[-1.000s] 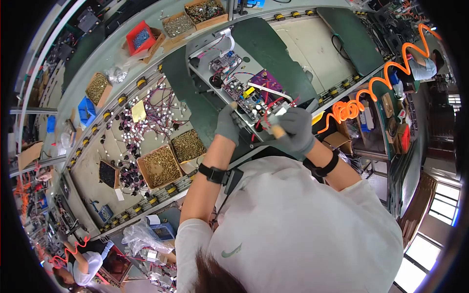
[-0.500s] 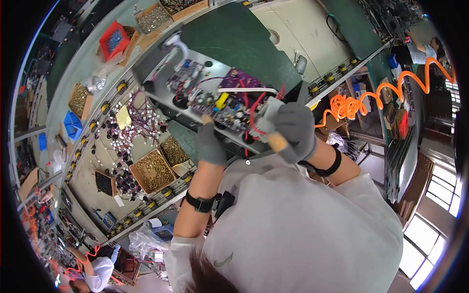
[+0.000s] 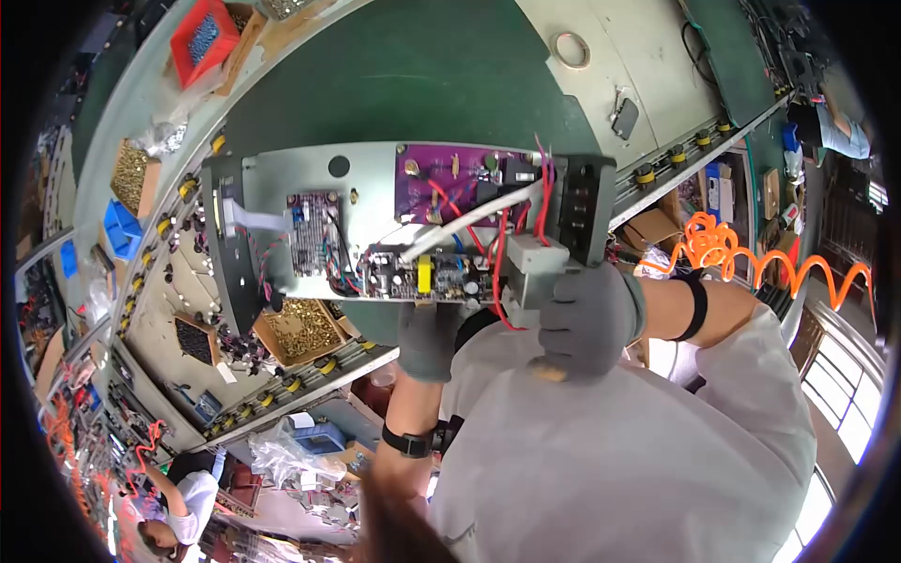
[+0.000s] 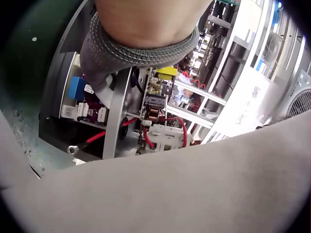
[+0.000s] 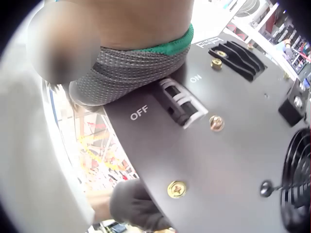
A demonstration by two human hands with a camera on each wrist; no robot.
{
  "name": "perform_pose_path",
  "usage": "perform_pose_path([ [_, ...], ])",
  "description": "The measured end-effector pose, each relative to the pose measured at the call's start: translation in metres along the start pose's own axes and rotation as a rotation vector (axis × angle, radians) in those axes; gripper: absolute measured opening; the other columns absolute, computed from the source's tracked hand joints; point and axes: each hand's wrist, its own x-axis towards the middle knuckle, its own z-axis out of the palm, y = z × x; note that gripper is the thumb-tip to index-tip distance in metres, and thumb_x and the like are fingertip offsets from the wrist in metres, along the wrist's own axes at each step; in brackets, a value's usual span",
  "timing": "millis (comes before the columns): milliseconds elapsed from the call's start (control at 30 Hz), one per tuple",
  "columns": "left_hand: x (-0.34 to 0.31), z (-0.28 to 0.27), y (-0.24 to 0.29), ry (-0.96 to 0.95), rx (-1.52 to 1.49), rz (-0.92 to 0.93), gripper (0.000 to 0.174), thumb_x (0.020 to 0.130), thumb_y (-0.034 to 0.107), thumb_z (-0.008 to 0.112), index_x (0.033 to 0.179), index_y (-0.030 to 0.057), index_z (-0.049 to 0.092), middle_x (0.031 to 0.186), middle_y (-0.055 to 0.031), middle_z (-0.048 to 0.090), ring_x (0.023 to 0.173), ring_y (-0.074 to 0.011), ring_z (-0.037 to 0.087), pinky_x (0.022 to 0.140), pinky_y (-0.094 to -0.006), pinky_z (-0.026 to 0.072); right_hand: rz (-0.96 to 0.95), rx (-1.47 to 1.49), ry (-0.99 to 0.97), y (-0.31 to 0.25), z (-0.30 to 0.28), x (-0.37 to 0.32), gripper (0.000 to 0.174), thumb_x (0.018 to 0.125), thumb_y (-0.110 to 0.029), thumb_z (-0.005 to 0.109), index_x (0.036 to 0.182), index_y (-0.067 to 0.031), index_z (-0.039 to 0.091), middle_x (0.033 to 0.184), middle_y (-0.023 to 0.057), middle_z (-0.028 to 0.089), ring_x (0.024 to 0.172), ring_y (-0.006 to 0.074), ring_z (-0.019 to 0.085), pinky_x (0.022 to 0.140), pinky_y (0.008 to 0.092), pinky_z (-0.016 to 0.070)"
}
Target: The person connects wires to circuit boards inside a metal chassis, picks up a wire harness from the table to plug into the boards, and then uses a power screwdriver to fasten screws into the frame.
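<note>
An open metal chassis [image 3: 361, 174] of an electrical machine lies crosswise before me, with a purple circuit board [image 3: 413, 197] and a long board [image 3: 389, 277] with a yellow part. My gloved left hand [image 3: 427, 342] grips its near edge; in the left wrist view the fingers reach round the metal behind the edge. My gloved right hand [image 3: 591, 314] is at the right end, fingers curled over a whitish circuit breaker [image 3: 533, 267] with red wires [image 3: 497, 281]. On the outer face of the end panel [image 5: 194, 160], the breaker's switch [image 5: 183, 102] shows between ON and OFF marks.
A green mat [image 3: 422, 84] covers the bench beyond. At left are a box of brass screws [image 3: 298, 333], a red bin [image 3: 202, 42] and a blue bin [image 3: 122, 228]. An orange coiled hose [image 3: 713, 239] hangs at right. Other people [image 3: 183, 507] work farther off.
The chassis has swung from a slant to nearly level in the head view, its left end coming down and nearer. Both hands have kept hold and moved with it.
</note>
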Motion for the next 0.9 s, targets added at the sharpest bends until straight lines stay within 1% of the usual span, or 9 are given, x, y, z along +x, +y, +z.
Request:
perform_pose_path([
  [67,-0.011,-0.007,-0.019,0.031,-0.856,-0.502,0.044,0.094,0.031,0.04,0.135,0.0148,0.041,0.128,-0.0143,0.05,0.107,-0.0242,0.055,0.082,-0.0432,0.0475,0.016,0.106,-0.016,-0.003,0.01,-0.005,0.02,0.067,-0.027,0.065,0.058,-0.0111,0.057,0.061,-0.0002,0.05,0.055,0.018,0.051,0.048,0.0314,0.0396],
  [167,-0.01,-0.018,0.007,-0.082,-1.17,-0.431,0.04,0.096,0.024,0.039,0.134,0.0103,0.041,0.129,-0.0115,0.05,0.11,-0.023,0.053,0.092,-0.0388,0.0457,0.1,0.185,0.051,-0.003,0.012,-0.009,0.02,0.071,-0.024,0.066,0.06,-0.0114,0.056,0.064,0.0008,0.05,0.061,0.0212,0.051,0.057,0.0334,0.0432],
  [200,-0.011,-0.013,0.017,0.065,-0.768,-0.399,0.04,0.095,0.018,0.043,0.134,0.0077,0.04,0.129,-0.01,0.049,0.114,-0.0227,0.051,0.096,-0.0387,0.0442,0.233,0.144,0.14,0.007,0.002,-0.007,0.016,0.072,-0.023,0.064,0.065,-0.0099,0.057,0.067,0.0022,0.052,0.063,0.0221,0.052,0.059,0.0333,0.0432],
  [300,-0.011,-0.018,0.029,0.146,-0.636,-0.413,0.044,0.092,0.013,0.049,0.134,0.0062,0.038,0.124,-0.01,0.053,0.11,-0.0231,0.055,0.097,-0.0389,0.0437,0.62,0.013,0.404,0.037,-0.021,-0.006,0.014,0.075,-0.018,0.06,0.08,-0.0055,0.061,0.076,0.0064,0.056,0.071,0.025,0.053,0.065,0.033,0.0431],
  [333,-0.013,-0.022,0.033,0.158,-0.644,-0.428,0.045,0.092,0.016,0.049,0.134,0.004,0.038,0.123,-0.0111,0.054,0.11,-0.0233,0.055,0.097,-0.0393,0.0438,0.889,0.135,0.552,0.038,-0.012,-0.014,0.023,0.079,-0.021,0.055,0.092,-0.002,0.061,0.087,0.0116,0.057,0.076,0.0255,0.054,0.068,0.0331,0.0436],
  [433,-0.029,-0.042,0.016,0.192,-0.621,-0.477,0.046,0.092,0.01,0.045,0.136,0.0034,0.034,0.127,-0.0102,0.049,0.11,-0.0238,0.054,0.095,-0.0377,0.0449,1.053,0.561,0.799,0.042,0.014,-0.025,0.028,0.082,-0.024,0.053,0.094,0.0005,0.059,0.096,0.0158,0.055,0.081,0.0256,0.054,0.071,0.0331,0.0435],
  [600,-0.047,-0.055,0.026,0.236,-0.663,-0.617,0.042,0.092,0.009,0.048,0.132,0.0014,0.038,0.125,-0.0118,0.051,0.114,-0.0236,0.051,0.097,-0.037,0.0434,0.979,0.556,0.736,0.038,0.031,-0.024,0.043,0.072,-0.033,0.068,0.1,-0.0017,0.057,0.104,0.0167,0.053,0.092,0.0279,0.053,0.076,0.0345,0.0438],
  [667,-0.058,-0.059,0.019,0.298,-0.359,-0.681,0.042,0.09,0.008,0.05,0.131,0.0042,0.04,0.123,-0.01,0.052,0.112,-0.0224,0.052,0.096,-0.0377,0.0437,0.995,0.556,0.804,0.037,0.035,-0.022,0.051,0.066,-0.036,0.075,0.101,-0.0044,0.057,0.104,0.0161,0.052,0.092,0.0289,0.052,0.077,0.0358,0.0434],
  [900,-0.056,-0.055,0.019,0.308,-0.453,-0.667,0.041,0.09,0.007,0.05,0.13,0.005,0.041,0.121,-0.0097,0.053,0.111,-0.0224,0.052,0.095,-0.038,0.044,1.014,0.562,0.856,0.04,0.041,-0.02,0.046,0.068,-0.042,0.073,0.097,-0.0084,0.059,0.1,0.012,0.054,0.092,0.0276,0.049,0.077,0.0373,0.0409],
])
